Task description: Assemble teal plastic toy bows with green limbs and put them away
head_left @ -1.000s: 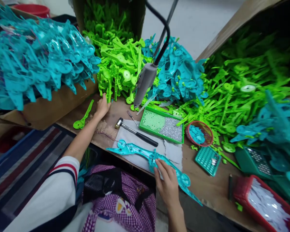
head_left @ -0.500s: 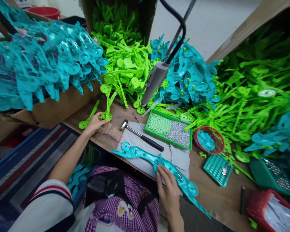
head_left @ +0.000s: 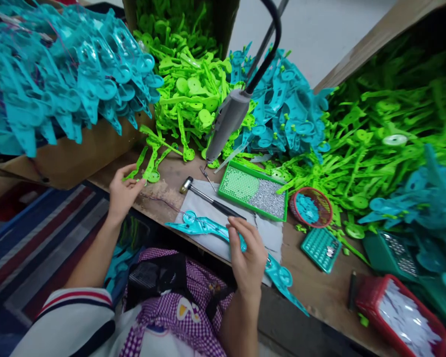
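My left hand (head_left: 124, 193) is at the left part of the bench, fingers curved and apart. They are over the hidden lower end of a lime-green plastic strip (head_left: 141, 159). Beside the thumb lies a green arm with a round disc (head_left: 153, 176). My right hand (head_left: 248, 255) is raised over a long turquoise plastic part (head_left: 208, 226), its thumb and forefinger pinched together. Whether something small is between those fingertips cannot be made out. The turquoise part lies across a grey cloth (head_left: 269, 230), its middle hidden by my right hand, with a thin dark wire (head_left: 159, 200) running off its left end.
A hammer (head_left: 208, 196) and a green tray of small metal pieces (head_left: 252, 191) lie beyond the turquoise part. A grey electric screwdriver (head_left: 228, 121) hangs above. Green parts (head_left: 193, 94) are heaped behind. Right are a red basket (head_left: 312, 206), a teal tray (head_left: 319, 248) and a red bin (head_left: 401, 317).
My left hand has let go of the green disc arm and moved left to the strip. My right hand has lifted off the turquoise part, its fingers pinched. The view has shifted slightly.
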A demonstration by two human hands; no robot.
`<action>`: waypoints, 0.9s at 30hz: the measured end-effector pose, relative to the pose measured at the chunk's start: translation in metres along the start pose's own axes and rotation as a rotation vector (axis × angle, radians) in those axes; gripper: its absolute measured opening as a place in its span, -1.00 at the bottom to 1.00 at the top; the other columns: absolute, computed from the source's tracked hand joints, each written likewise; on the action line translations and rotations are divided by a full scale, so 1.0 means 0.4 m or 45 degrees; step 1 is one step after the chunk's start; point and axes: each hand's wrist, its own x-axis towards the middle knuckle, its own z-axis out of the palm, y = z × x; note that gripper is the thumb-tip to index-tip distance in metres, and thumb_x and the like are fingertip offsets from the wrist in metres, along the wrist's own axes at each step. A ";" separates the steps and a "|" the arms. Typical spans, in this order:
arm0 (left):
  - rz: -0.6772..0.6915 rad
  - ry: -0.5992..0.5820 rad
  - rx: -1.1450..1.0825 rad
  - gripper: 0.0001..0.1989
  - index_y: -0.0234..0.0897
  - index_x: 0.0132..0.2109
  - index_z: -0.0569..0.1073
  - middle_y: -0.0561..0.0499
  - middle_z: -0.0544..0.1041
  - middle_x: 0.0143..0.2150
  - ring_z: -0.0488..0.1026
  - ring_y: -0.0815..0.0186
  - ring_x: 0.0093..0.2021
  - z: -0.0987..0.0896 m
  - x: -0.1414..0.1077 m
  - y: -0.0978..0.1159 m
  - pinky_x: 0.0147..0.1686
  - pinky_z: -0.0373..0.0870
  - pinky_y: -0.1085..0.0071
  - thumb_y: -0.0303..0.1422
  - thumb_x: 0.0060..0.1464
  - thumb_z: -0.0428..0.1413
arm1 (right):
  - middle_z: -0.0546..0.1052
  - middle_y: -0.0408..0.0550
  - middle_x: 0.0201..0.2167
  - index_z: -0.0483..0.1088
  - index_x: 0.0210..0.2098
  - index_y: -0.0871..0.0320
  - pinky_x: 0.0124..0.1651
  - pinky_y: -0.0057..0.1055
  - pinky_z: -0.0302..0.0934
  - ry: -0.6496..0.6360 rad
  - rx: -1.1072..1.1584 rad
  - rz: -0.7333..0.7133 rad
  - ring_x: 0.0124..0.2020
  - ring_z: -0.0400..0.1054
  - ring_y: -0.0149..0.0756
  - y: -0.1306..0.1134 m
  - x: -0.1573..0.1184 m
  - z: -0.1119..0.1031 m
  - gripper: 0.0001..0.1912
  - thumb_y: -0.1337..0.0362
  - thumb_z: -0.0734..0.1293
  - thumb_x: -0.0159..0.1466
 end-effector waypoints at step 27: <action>0.166 0.327 0.088 -0.71 -0.12 -0.21 0.61 0.09 0.55 -0.44 0.43 0.40 -0.53 -0.217 -0.190 0.215 -0.61 0.34 0.51 -0.48 -0.17 0.27 | 0.56 0.02 -0.05 0.41 0.11 0.03 0.03 -0.31 0.38 -0.617 0.345 -0.100 0.00 0.47 -0.29 -0.055 -0.049 0.133 -0.68 0.27 0.21 0.39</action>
